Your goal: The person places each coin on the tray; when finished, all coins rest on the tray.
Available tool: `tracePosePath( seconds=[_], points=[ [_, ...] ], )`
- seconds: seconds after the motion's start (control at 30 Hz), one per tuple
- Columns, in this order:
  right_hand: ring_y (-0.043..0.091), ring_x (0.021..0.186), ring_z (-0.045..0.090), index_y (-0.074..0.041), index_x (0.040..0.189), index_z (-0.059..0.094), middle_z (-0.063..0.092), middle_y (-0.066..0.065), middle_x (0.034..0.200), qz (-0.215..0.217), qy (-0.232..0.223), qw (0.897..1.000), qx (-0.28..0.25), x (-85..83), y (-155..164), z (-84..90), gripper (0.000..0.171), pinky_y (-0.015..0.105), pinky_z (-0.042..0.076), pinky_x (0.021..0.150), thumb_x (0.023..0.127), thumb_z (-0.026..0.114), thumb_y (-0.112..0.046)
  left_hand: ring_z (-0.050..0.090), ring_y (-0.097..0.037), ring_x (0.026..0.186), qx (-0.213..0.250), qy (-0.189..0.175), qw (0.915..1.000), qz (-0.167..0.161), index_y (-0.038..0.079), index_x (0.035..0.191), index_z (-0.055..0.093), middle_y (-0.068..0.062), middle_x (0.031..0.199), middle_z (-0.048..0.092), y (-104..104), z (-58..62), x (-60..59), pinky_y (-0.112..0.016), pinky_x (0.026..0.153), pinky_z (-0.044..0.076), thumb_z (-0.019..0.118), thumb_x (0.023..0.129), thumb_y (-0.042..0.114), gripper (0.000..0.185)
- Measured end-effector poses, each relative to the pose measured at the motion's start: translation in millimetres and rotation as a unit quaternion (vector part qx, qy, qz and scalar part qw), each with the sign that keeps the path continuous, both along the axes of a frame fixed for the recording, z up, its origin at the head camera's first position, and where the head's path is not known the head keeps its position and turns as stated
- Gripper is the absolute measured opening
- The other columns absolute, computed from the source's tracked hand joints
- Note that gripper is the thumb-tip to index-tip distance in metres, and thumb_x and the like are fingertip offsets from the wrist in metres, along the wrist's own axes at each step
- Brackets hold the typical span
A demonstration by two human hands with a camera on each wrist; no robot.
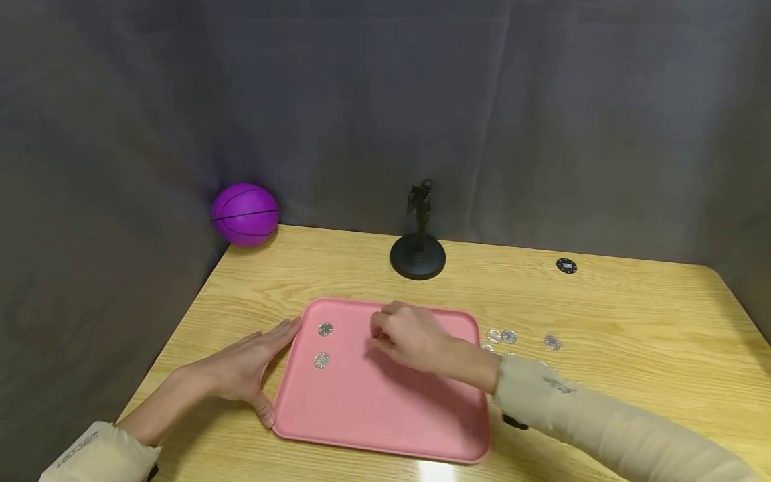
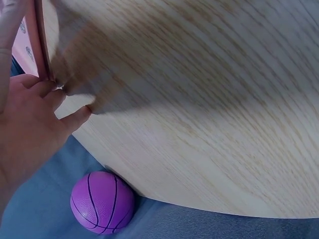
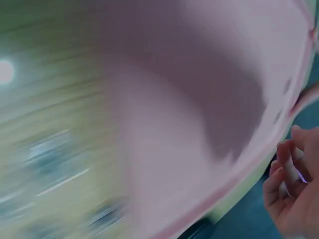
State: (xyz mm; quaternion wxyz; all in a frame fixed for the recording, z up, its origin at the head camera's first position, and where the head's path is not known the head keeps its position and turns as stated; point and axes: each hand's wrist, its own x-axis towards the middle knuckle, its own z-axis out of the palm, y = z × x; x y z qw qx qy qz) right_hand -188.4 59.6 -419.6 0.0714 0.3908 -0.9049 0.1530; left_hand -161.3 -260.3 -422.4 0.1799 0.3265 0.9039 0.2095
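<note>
A pink tray lies on the wooden table, with two silver coins near its left side, one in front of the other. My left hand rests at the tray's left edge, fingers stretched and thumb apart, touching the rim. Over the far middle of the tray hovers my right hand, its fingers bent and its shadow falling on the pink surface. The right wrist view shows those curled fingers close to the thumb; whether anything is between the tips is not visible. More silver coins lie right of the tray, some behind the forearm.
Behind the tray stands a small black stand with a round base. A black chip marked 100 lies at the back right. A purple ball is at the table's far left corner. Dark grey cloth hangs behind the table.
</note>
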Motion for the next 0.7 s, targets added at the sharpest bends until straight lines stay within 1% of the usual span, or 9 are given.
tracePosePath(
  seconds=[0.07,0.13,0.2,0.27,0.33,0.4,0.47,0.53,0.7],
  points=[
    [0.009,0.070,0.055,-0.016,0.079,0.066,0.059,-0.008,0.074,-0.034,0.015,0.999,-0.013,0.2,43,-0.2,0.012,0.024,0.048,0.056,0.083,0.077,-0.020,0.016,-0.037,0.145,0.001,0.004,1.0000,0.000,-0.002,0.154,0.015,-0.019,0.159,0.018,0,0.7,0.4,-0.065,0.110,0.022,0.085,0.039,0.065,0.150],
    [0.010,0.071,0.057,-0.015,0.081,0.068,0.062,-0.006,0.077,-0.077,0.015,0.997,-0.020,-0.3,90,-1.4,0.010,0.026,0.051,0.056,0.083,0.077,-0.019,0.016,-0.038,0.145,0.005,0.007,1.0000,-0.002,-0.002,0.154,0.015,-0.019,0.159,0.017,0,0.4,0.6,-0.064,0.110,0.022,0.085,0.039,0.066,0.150],
    [0.012,0.070,0.059,-0.011,0.084,0.070,0.064,-0.002,0.079,-0.118,0.008,0.993,-0.022,-1.9,139,-4.0,0.011,0.029,0.052,0.055,0.082,0.078,-0.018,0.015,-0.038,0.145,0.012,0.009,0.9999,-0.005,-0.002,0.154,0.015,-0.019,0.159,0.017,1,-0.5,1.0,-0.063,0.110,0.022,0.085,0.039,0.065,0.150],
    [0.014,0.070,0.060,-0.009,0.090,0.070,0.065,0.002,0.084,-0.152,-0.011,0.988,-0.014,-5.4,184,-7.7,0.014,0.030,0.052,0.054,0.083,0.077,-0.018,0.015,-0.038,0.145,0.013,0.009,0.9999,-0.006,-0.002,0.154,0.014,-0.020,0.159,0.016,0,-0.6,2.3,-0.062,0.111,0.022,0.084,0.040,0.065,0.150],
    [0.016,0.070,0.060,-0.007,0.095,0.069,0.064,0.004,0.086,-0.170,-0.024,0.985,-0.007,-8.7,223,-12.2,0.020,0.031,0.051,0.054,0.082,0.079,-0.019,0.015,-0.038,0.145,0.014,0.010,0.9998,-0.004,-0.001,0.154,0.013,-0.019,0.160,0.015,-1,-0.4,3.2,-0.061,0.111,0.022,0.085,0.040,0.065,0.151],
    [0.015,0.070,0.058,-0.007,0.098,0.069,0.064,0.004,0.086,-0.177,-0.034,0.984,-0.002,-10.3,253,-17.6,0.024,0.029,0.049,0.054,0.080,0.080,-0.019,0.014,-0.037,0.146,0.011,0.012,0.9999,-0.005,-0.001,0.155,0.012,-0.019,0.160,0.014,-1,0.1,3.3,-0.061,0.111,0.023,0.085,0.040,0.065,0.151],
    [0.013,0.069,0.054,-0.009,0.099,0.069,0.062,0.001,0.084,-0.178,-0.042,0.983,-0.004,-10.1,271,-23.6,0.025,0.028,0.046,0.055,0.079,0.081,-0.020,0.013,-0.036,0.146,0.008,0.013,0.9999,-0.007,-0.001,0.155,0.011,-0.019,0.160,0.012,-1,0.1,2.9,-0.060,0.111,0.023,0.084,0.040,0.065,0.151],
    [0.011,0.070,0.054,-0.012,0.098,0.070,0.062,-0.003,0.084,-0.177,-0.048,0.983,-0.009,-8.9,280,-28.1,0.024,0.027,0.045,0.057,0.079,0.081,-0.022,0.013,-0.036,0.146,0.005,0.013,0.9998,-0.011,-0.001,0.155,0.011,-0.018,0.161,0.012,-1,-0.2,2.1,-0.060,0.111,0.023,0.084,0.041,0.065,0.150],
    [0.010,0.071,0.054,-0.015,0.097,0.071,0.063,-0.005,0.085,-0.177,-0.052,0.983,-0.023,-7.9,278,-30.6,0.023,0.028,0.045,0.058,0.082,0.078,-0.031,0.013,-0.037,0.146,0.004,0.012,0.9998,-0.016,-0.002,0.154,0.012,-0.019,0.160,0.012,0,-0.1,0.4,-0.063,0.109,0.024,0.084,0.041,0.065,0.150]
  ],
)
